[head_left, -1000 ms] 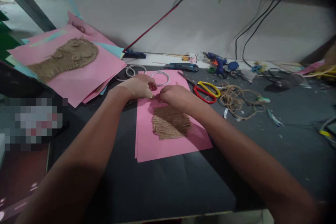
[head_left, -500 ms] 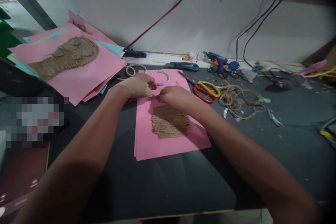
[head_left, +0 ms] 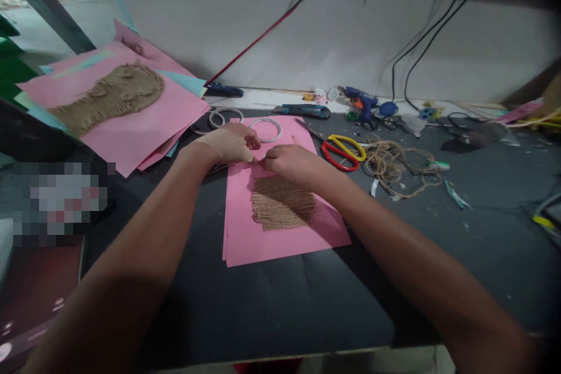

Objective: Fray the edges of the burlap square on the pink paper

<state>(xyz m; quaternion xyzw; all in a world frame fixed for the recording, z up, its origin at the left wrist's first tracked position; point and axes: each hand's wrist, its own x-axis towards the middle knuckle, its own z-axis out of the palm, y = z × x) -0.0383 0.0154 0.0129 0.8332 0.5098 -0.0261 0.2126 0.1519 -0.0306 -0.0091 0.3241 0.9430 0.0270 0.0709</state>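
Note:
A pink paper sheet (head_left: 280,239) lies on the dark table (head_left: 272,304) with a patch of glued jute twine rows (head_left: 283,203) on its middle. My left hand (head_left: 230,145) and my right hand (head_left: 294,163) meet at the top edge of that patch, fingers curled and pinched together on the pink sheet. What the fingertips pinch is too small to make out. A white tape ring (head_left: 266,129) rests on the sheet just beyond my hands.
Red-and-yellow scissors (head_left: 343,153) and a loose tangle of jute twine (head_left: 401,169) lie to the right. A blue glue gun (head_left: 362,104), a utility knife (head_left: 304,110), another ring (head_left: 225,118) and cables sit at the back. Pink sheets with a finished twine piece (head_left: 109,96) are stacked left.

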